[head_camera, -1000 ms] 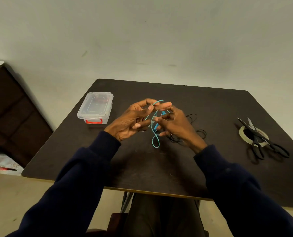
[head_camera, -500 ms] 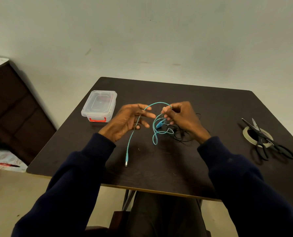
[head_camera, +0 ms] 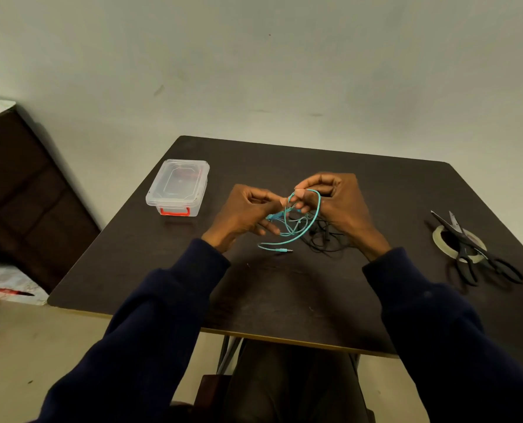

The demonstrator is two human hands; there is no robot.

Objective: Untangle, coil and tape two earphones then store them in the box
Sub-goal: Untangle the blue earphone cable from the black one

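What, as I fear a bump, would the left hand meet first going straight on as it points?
The left hand points right: probably the teal earphone cable first, then the right hand; depth is unclear.

Dark worktop (head_camera: 284, 300): clear lidded box (head_camera: 178, 186) is set far left; black earphone (head_camera: 325, 239) is heaped at centre, plug end of teal earphone (head_camera: 275, 249) laid beside it; tape roll (head_camera: 436, 238) is placed right, scissors (head_camera: 465, 240) laid across it.
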